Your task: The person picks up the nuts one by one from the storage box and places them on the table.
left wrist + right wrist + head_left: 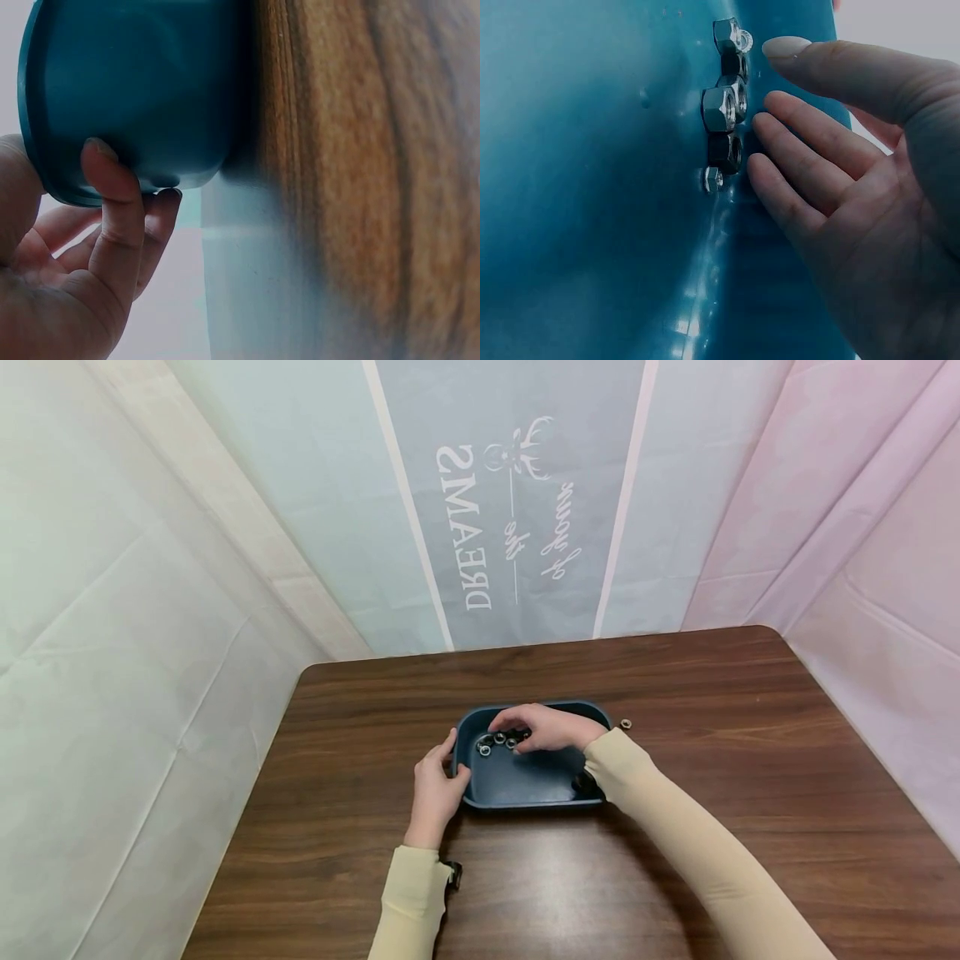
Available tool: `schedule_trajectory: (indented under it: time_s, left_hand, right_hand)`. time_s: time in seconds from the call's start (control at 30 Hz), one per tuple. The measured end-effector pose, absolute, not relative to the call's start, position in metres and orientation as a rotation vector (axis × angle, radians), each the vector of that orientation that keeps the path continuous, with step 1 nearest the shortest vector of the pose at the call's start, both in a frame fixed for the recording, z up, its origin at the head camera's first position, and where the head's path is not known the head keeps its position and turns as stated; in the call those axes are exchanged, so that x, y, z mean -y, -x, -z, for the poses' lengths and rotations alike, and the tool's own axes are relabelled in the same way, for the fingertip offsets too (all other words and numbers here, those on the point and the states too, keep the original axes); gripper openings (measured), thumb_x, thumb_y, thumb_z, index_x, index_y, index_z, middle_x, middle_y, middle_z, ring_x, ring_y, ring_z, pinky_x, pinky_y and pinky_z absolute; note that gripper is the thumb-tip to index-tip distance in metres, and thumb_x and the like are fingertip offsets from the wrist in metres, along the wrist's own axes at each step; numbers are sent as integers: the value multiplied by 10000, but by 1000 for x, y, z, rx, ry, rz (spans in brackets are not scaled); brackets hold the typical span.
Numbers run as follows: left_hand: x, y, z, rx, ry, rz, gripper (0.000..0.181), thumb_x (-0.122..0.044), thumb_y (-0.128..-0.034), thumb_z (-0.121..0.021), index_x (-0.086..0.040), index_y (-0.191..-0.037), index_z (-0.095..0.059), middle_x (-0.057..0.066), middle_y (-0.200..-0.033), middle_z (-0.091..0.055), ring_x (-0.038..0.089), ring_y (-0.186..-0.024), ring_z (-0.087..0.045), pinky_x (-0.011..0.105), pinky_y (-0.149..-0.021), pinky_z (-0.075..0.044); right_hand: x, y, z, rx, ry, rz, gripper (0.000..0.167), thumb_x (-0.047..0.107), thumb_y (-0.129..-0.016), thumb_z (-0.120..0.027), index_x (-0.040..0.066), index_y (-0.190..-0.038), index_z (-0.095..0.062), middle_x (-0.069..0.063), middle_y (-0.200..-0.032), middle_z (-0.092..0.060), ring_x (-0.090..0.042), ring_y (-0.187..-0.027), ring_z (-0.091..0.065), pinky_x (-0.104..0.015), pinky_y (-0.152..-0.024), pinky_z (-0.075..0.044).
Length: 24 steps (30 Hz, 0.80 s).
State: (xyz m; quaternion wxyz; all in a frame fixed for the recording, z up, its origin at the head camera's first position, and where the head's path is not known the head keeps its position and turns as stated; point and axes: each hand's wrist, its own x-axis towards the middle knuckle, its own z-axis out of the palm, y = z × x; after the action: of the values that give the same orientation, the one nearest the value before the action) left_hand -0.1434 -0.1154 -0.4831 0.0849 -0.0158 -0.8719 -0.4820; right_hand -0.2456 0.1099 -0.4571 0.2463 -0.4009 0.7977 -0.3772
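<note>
A dark blue tray (525, 802) with raised walls sits on the wooden table. My left hand (437, 787) grips its left end; in the left wrist view the fingers (120, 225) wrap over the rim and against the outer wall. Inside the tray, my right hand (551, 729) reaches over several metal hex nuts (499, 739) near the far wall. The right wrist view shows silver and black nuts (720, 110) in a row beside the fingertips (769, 127), with a small gap between. Nothing is visible between the right thumb and fingers.
One loose nut (626, 724) lies on the table (360, 752) just right of the tray. Something dark (585, 783) is in the tray's near right corner, partly under the right sleeve. A printed cloth (517, 510) hangs behind the table.
</note>
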Motion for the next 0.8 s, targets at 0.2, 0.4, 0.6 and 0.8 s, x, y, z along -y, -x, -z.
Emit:
schedule_trajectory:
  time_s: [0.2, 0.4, 0.6, 0.8]
  left_hand:
    - [114, 144, 484, 2587, 55, 1430, 591, 66, -793, -640, -40, -1364, -530, 110, -1102, -655, 219, -873, -627, 306, -672, -514]
    - [114, 143, 483, 2584, 56, 1430, 593, 64, -792, -635, -51, -1365, -533, 113, -1094, -657, 223, -872, -626, 298, -663, -512]
    - [114, 143, 482, 2598, 52, 1413, 596, 55, -797, -634, -67, -1371, -529, 120, -1097, -656, 226, -875, -621, 297, -666, -502]
    - [114, 143, 482, 2598, 52, 1422, 591, 54, -802, -633, -63, -1372, -528, 128, -1103, -653, 247, -884, -622, 299, -662, -503]
  right_hand:
    - [-108, 244, 459, -2189, 1086, 994, 484, -20, -866, -646, 42, -1330, -526, -93, -1338, -527, -247, -1263, -462, -432, -1016, -374]
    - [-107, 244, 460, -2179, 1073, 997, 471, -26, -867, -641, 38, -1321, -533, -98, -1323, -539, -252, -1241, -479, -441, -1014, -372]
    - [-107, 243, 463, -2215, 1056, 957, 488, -12, -857, -663, 67, -1322, -540, -72, -1311, -542, -252, -1203, -500, -430, -991, -396]
    - [-105, 244, 464, -2241, 1066, 915, 474, -4, -851, -672, 90, -1303, -562, -36, -1271, -566, -197, -1158, -523, -386, -983, -401]
